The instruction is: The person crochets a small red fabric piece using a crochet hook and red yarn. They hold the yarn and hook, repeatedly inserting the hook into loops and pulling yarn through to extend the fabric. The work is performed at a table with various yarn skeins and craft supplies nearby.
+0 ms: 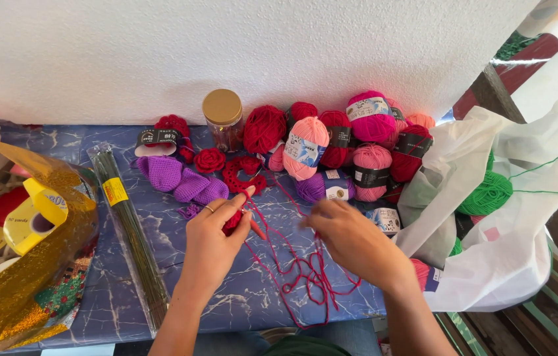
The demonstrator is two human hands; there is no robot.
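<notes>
A small red crochet piece [231, 223] is pinched at the centre of the blue marbled table [239, 296], closed in by the fingers of the left hand [216, 238]; what may be a hook's orange-red shaft juts toward four o'clock. It is judged light, soft and easily crushed, best taken at its worked edge between thumb and forefinger. From it a red yarn strand [305, 277] trails in loose loops toward five o'clock; limp and prone to tangling, it is best guided under slight tension. The right hand [351, 240] is curled over that strand at three o'clock; whether the strand is actually gripped cannot be told. At twelve o'clock lie purple crocheted pieces [183, 181] and a red crocheted rose [210, 160], with yarn balls [338, 145] at one o'clock.
</notes>
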